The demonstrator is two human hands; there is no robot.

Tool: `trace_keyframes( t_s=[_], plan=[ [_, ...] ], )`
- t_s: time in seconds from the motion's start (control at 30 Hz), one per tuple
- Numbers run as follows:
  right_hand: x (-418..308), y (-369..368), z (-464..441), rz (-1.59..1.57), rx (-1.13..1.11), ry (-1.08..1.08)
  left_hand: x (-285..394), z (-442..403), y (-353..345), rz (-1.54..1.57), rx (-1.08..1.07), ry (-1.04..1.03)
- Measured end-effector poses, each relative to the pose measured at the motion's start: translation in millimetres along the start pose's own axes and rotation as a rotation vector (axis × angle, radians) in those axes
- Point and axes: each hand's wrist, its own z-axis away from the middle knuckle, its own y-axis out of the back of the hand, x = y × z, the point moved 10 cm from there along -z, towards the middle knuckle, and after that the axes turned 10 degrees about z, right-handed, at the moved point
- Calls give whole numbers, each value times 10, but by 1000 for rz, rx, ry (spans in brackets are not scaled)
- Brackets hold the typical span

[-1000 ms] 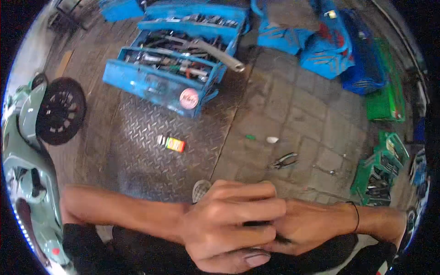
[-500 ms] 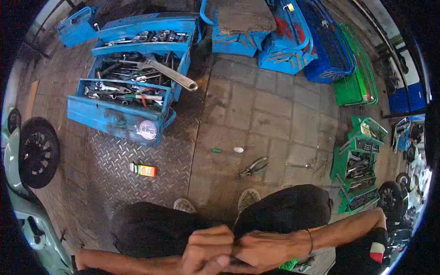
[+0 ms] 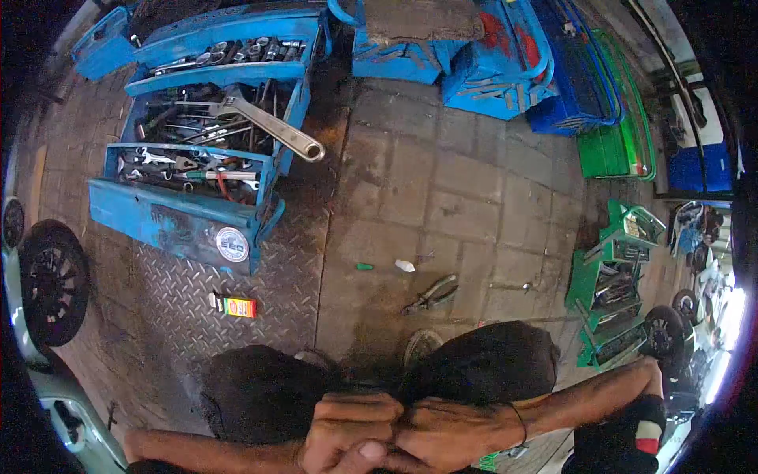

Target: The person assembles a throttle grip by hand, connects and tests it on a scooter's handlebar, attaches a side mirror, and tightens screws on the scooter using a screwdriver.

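My left hand (image 3: pixel 354 433) is closed at the bottom centre, its thumb over curled fingers. Pressed against it on the right is my right hand (image 3: pixel 452 433), also closed, with a thin dark band round the wrist. Whatever lies between the fingers is hidden. Beyond my knees, pliers (image 3: pixel 431 295) with their handles apart lie on the paving, near a white piece (image 3: pixel 404 265) and a small green piece (image 3: pixel 364 267). A small yellow, red and green box (image 3: pixel 239 306) rests on the metal tread plate (image 3: pixel 178 292).
An open blue toolbox (image 3: pixel 170 217) full of tools stands at the left, a large adjustable wrench (image 3: pixel 272 129) across it. Closed blue boxes (image 3: pixel 493 83) and a green box (image 3: pixel 616 150) line the back. An open green toolbox (image 3: pixel 588 296) is at the right, a wheel (image 3: pixel 54 283) at the left.
The view has swung, so the toolboxes and floor items sit further left and my legs now show. My clasped hands appear lower and smaller in the frame, still together.
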Motion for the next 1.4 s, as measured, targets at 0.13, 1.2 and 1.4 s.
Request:
trace_keyframes(
  t_s=[0.13,1.2,1.4],
  plan=[
    [-217,310,36,-38,302,203,-50,306,73,-114,-58,-43],
    [-289,1192,204,-395,96,19,1171,-324,-354,-1144,-310,-177],
    [-224,1605,358,-221,497,145,1236,-348,-92,-1067,-98,-193]
  ],
)
